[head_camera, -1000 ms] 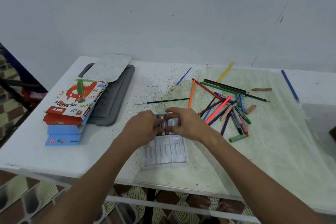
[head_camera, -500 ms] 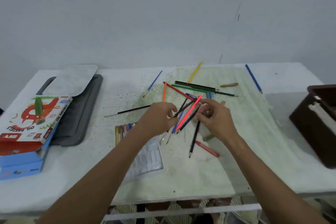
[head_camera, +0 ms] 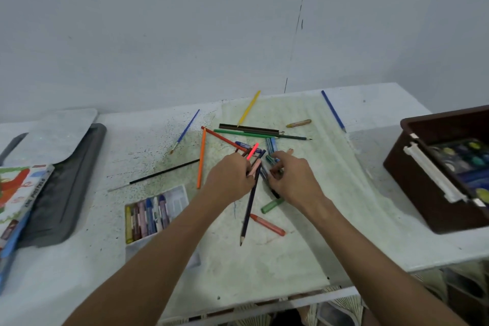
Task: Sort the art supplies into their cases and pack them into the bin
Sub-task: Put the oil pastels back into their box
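Observation:
My left hand (head_camera: 230,180) is closed around a bunch of coloured pencils (head_camera: 250,193); a pink one and a long dark blue one stick out of it. My right hand (head_camera: 293,180) is beside it, its fingers pinched on an oil pastel (head_camera: 271,160) in the loose pile. A clear pastel tray (head_camera: 177,198) lies left of my forearm with several pastels in its left half. The brown bin (head_camera: 423,182) stands at the right edge and holds a watercolour palette (head_camera: 463,161).
Loose on the table are an orange pencil (head_camera: 201,159), a green pencil (head_camera: 259,135), a yellow pencil (head_camera: 248,108), a blue pencil (head_camera: 333,111), two brushes (head_camera: 158,173), and a green pastel (head_camera: 271,205) and a red pastel (head_camera: 267,224). An oil pastels box (head_camera: 18,193) and a grey case (head_camera: 60,193) sit at the left.
Both hands left the pastel tray and moved right to the pencil pile. My left hand has gathered pencils. The view swung right, bringing the bin into sight.

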Tool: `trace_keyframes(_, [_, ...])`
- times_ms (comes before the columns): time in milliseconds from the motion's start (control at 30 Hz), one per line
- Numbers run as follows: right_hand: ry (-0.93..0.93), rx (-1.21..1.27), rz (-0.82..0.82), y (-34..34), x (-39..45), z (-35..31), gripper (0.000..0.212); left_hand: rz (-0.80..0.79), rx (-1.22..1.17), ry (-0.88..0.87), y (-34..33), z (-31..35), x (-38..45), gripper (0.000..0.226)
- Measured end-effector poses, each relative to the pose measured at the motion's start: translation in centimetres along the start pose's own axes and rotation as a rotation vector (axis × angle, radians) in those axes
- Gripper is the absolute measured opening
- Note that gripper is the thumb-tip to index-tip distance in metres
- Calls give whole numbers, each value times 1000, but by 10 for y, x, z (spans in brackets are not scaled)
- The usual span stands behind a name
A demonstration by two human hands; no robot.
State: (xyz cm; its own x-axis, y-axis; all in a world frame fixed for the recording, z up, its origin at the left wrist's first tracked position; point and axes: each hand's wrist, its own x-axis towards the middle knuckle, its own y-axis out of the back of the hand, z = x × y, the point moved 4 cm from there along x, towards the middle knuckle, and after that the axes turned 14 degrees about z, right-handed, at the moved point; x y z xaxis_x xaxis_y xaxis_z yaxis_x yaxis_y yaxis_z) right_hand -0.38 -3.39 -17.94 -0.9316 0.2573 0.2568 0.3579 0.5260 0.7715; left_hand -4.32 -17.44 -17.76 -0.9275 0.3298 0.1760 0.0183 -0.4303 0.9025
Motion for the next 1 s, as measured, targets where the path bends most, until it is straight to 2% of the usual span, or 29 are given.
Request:
trace_keyframes(167, [18,-126,-30,-3,-3,-1,53,79,-104,99,6,-4,-10,17])
trace_keyframes(367, [70,-196,41,0,-10,-4,47,159,-203,155,15,-23,-22,11])
trace_keyframes(500, [17,-26,76,2,-15,-5,47,203,-279,218,28,-36,-34,5])
trace_keyframes(667, [-168,304,156,9,-18,-18,48,262,-323,302,53,-64,-49,9])
trace_keyframes(767, [-161,497,95,-3,-28,-50,44,332,-486,403,82,-84,-64,8])
trace_keyframes(900, [-147,648,-7,-36,-42,-89,37,436,-675,544,113,-113,-83,18])
trace_keyframes(1000, [-163,704,-21,-57,-54,-109,34,394,-684,625,112,-130,-97,26])
